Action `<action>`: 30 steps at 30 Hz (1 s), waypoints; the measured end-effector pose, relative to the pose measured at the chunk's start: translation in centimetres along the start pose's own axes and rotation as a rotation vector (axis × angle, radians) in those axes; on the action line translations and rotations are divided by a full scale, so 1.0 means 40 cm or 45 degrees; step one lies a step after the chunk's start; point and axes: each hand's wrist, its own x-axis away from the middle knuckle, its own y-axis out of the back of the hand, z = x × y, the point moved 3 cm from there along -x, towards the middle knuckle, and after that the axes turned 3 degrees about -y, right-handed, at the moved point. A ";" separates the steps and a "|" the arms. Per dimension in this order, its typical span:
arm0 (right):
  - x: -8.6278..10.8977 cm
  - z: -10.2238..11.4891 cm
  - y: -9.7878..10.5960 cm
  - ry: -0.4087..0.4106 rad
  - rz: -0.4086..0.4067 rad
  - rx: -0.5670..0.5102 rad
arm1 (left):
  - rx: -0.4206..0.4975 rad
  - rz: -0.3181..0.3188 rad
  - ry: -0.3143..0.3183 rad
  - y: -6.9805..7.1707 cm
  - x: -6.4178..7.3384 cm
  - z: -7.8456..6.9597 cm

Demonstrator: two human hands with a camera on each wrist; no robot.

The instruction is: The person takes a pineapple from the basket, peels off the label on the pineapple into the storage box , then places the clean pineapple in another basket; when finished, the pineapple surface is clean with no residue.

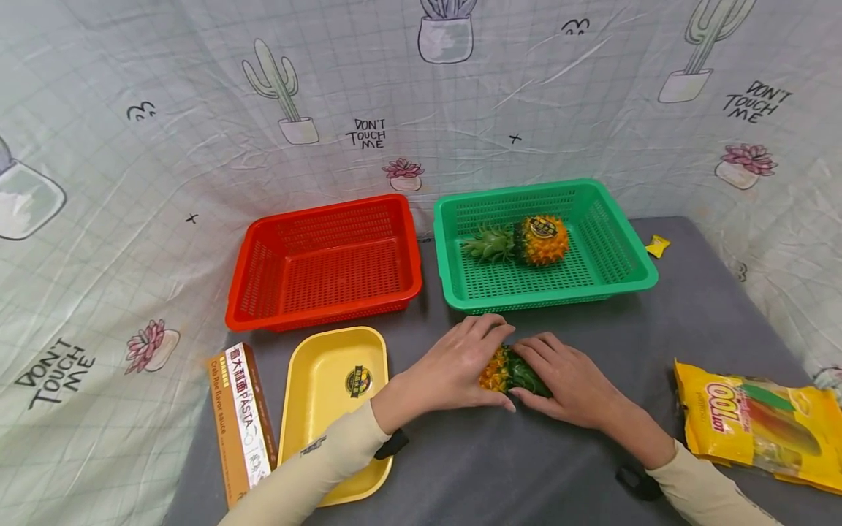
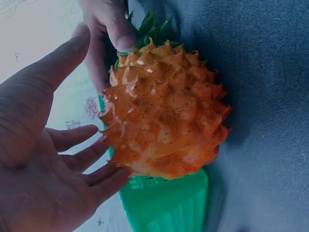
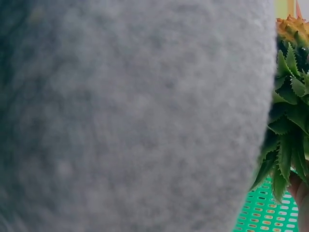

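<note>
A small orange pineapple (image 1: 493, 371) with a green crown lies on its side between the two hands, just in front of the green basket. My left hand (image 1: 454, 369) is at its fruit end. In the left wrist view the fingers (image 2: 113, 176) reach the spiny skin (image 2: 166, 111) while the thumb (image 2: 67, 55) stands away from it. My right hand (image 1: 572, 380) holds the leafy crown, its thumb (image 2: 120, 36) pressed where leaves and fruit meet. A blurred grey surface covers most of the right wrist view; the leaves (image 3: 289, 111) show at its right edge.
Another pineapple (image 1: 544, 241) lies in the green basket (image 1: 454, 296), beside a red basket (image 1: 316, 320). At left are a yellow tray (image 1: 322, 409) holding a dark label and a pasta box (image 1: 240, 416). A yellow snack bag (image 1: 756, 424) and small yellow packet (image 1: 658, 246) lie right.
</note>
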 end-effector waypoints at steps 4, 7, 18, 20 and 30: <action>0.003 -0.001 -0.001 0.002 -0.007 0.008 | -0.003 0.027 0.010 -0.014 -0.004 0.002; 0.004 -0.001 -0.003 0.007 -0.016 0.010 | 0.009 0.064 0.032 -0.024 -0.004 0.005; 0.004 -0.001 -0.007 0.000 -0.016 -0.001 | -0.023 0.138 0.078 -0.052 -0.007 0.003; 0.004 -0.001 -0.007 -0.005 -0.016 -0.007 | -0.072 0.141 0.088 -0.055 -0.007 0.002; 0.004 -0.004 -0.004 -0.051 0.006 0.005 | -0.221 0.143 0.085 -0.066 -0.007 0.002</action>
